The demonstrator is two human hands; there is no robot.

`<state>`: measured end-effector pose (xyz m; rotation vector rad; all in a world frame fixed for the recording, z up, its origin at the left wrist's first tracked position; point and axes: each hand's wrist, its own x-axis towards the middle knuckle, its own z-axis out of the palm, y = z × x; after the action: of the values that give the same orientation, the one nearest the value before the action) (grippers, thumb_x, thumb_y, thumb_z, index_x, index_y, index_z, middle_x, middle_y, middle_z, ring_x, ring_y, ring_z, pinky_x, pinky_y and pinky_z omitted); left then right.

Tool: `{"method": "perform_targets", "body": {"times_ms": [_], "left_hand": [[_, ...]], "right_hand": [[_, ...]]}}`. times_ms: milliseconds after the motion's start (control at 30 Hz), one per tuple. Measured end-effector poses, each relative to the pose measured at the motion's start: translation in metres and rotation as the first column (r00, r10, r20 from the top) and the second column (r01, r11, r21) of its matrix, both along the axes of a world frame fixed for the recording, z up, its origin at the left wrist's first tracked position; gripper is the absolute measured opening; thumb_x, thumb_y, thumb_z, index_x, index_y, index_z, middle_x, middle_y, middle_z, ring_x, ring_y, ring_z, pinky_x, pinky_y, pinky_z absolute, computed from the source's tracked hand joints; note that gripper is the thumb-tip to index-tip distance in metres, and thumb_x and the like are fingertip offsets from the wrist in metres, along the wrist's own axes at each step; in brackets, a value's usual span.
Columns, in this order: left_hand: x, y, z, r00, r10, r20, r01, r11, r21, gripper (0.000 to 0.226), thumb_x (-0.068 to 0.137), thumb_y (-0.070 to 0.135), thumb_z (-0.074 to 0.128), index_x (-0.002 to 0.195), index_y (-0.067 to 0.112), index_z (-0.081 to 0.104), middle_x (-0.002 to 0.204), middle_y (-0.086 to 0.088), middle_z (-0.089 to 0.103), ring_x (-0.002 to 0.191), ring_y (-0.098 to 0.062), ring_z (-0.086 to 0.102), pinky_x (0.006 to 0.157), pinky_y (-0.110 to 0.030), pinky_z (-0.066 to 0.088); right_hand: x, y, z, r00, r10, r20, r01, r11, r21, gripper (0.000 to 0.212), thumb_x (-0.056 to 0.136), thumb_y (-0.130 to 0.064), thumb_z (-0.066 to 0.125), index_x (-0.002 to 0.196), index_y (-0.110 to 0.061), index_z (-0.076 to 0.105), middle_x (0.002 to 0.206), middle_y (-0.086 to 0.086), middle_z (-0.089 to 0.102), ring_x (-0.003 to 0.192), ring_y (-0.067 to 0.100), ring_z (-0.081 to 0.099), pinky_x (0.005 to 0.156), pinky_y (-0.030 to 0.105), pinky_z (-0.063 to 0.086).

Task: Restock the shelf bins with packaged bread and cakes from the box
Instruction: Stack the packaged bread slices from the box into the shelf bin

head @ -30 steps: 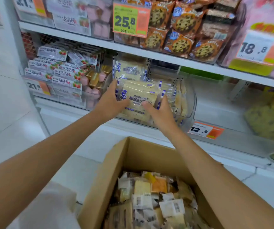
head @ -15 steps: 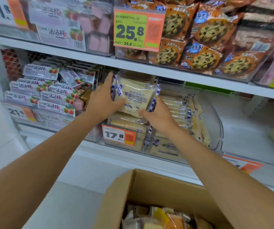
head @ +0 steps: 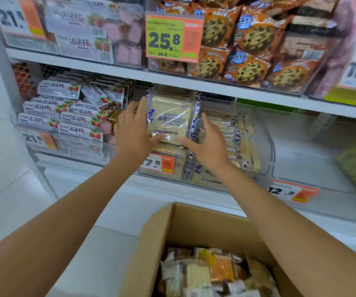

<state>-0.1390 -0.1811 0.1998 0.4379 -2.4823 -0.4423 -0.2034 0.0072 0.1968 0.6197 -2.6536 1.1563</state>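
Shelf price tag (head: 161,164), half hidden below left grip (head: 130,130), shows 7.8; that and right grip (head: 210,144), both released, flank bread packet (head: 168,118).

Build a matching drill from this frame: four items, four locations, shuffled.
Items
1. bread packet
2. chocolate-chip cookie packs
3. cardboard box
4. strawberry-print packs

Places
a. directly left of the left hand
b. bottom of the view, nearest the camera
c. between the left hand and the right hand
d. right of the 25.8 price tag

Pairs: 1-c, 2-d, 3-b, 4-a
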Motion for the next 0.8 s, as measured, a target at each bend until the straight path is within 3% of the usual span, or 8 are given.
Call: {"method": "perform_targets", "body": {"times_ms": [133,200,267,333,400,567,733,800], "left_hand": [[0.031,0.046,-0.004,0.995,-0.035,-0.095,0.035,0.999,-0.002,0.043,0.081,0.030,0.072,0.116,0.011,0.056,0.115,-0.014,0.058,0.111,-0.035,0.051,0.089,-0.047,0.043],[0.049,0.080,-0.016,0.989,-0.142,-0.046,0.145,0.986,0.078,0.018,0.081,0.021,0.067,0.091,0.013,0.054,0.094,-0.009,0.059,0.090,-0.031,0.055,0.074,-0.044,0.046],[0.068,0.116,-0.041,0.962,-0.256,0.093,0.229,0.945,0.232,0.021,0.084,0.023,0.066,0.082,0.018,0.047,0.087,-0.007,0.057,0.079,-0.027,0.054,0.067,-0.039,0.043],[0.089,0.146,-0.077,0.895,-0.360,0.263,0.248,0.892,0.377,0.023,0.088,0.028,0.067,0.082,0.019,0.047,0.085,-0.004,0.057,0.075,-0.022,0.054,0.067,-0.037,0.044],[0.106,0.168,-0.117,0.803,-0.444,0.399,0.251,0.858,0.449,0.022,0.089,0.032,0.067,0.086,0.018,0.051,0.086,-0.002,0.061,0.078,-0.020,0.059,0.073,-0.036,0.048],[0.133,0.195,-0.203,0.594,-0.556,0.581,0.201,0.802,0.562,0.022,0.090,0.037,0.068,0.096,0.018,0.057,0.100,-0.001,0.062,0.095,-0.019,0.060,0.086,-0.035,0.050],[0.142,0.210,-0.249,0.500,-0.593,0.631,0.124,0.770,0.626,0.029,0.090,0.034,0.070,0.107,0.012,0.062,0.098,-0.003,0.062,0.095,-0.019,0.061,0.078,-0.029,0.048],[0.142,0.218,-0.255,0.465,-0.636,0.616,0.148,0.742,0.654,0.028,0.090,0.035,0.069,0.106,0.013,0.062,0.095,0.001,0.060,0.089,-0.017,0.060,0.071,-0.027,0.048]], "right_hand": [[0.046,0.043,-0.011,0.992,-0.059,-0.107,0.052,0.996,-0.071,0.046,0.090,-0.027,0.066,0.134,-0.018,0.054,0.109,-0.004,0.055,0.103,0.015,0.053,0.090,0.036,0.048],[0.072,0.069,-0.029,0.993,-0.057,-0.106,0.053,0.998,-0.040,0.032,0.090,-0.016,0.063,0.122,-0.019,0.059,0.103,-0.006,0.054,0.092,0.009,0.050,0.081,0.034,0.048],[0.098,0.100,-0.056,0.998,-0.041,-0.057,0.043,0.998,0.040,0.029,0.090,-0.014,0.061,0.118,-0.020,0.060,0.104,-0.009,0.052,0.083,0.004,0.045,0.072,0.029,0.043],[0.121,0.135,-0.090,0.998,0.005,0.067,-0.015,0.989,0.145,0.027,0.090,-0.016,0.061,0.117,-0.022,0.061,0.107,-0.010,0.051,0.080,0.005,0.049,0.073,0.028,0.044],[0.142,0.173,-0.129,0.966,0.008,0.257,-0.086,0.953,0.292,0.026,0.091,-0.021,0.063,0.117,-0.022,0.063,0.110,-0.006,0.055,0.092,0.012,0.058,0.081,0.031,0.049],[0.184,0.268,-0.222,0.744,-0.124,0.656,-0.237,0.870,0.433,0.031,0.093,-0.027,0.061,0.123,-0.021,0.061,0.119,-0.002,0.063,0.102,0.016,0.062,0.086,0.031,0.052],[0.214,0.294,-0.263,0.574,-0.141,0.807,-0.293,0.885,0.363,0.035,0.089,-0.034,0.068,0.119,-0.018,0.061,0.115,0.000,0.062,0.104,0.016,0.058,0.083,0.027,0.048],[0.221,0.289,-0.274,0.600,-0.091,0.794,-0.420,0.809,0.411,0.039,0.087,-0.037,0.070,0.120,-0.020,0.058,0.119,-0.001,0.053,0.110,0.017,0.050,0.088,0.031,0.047]]}}
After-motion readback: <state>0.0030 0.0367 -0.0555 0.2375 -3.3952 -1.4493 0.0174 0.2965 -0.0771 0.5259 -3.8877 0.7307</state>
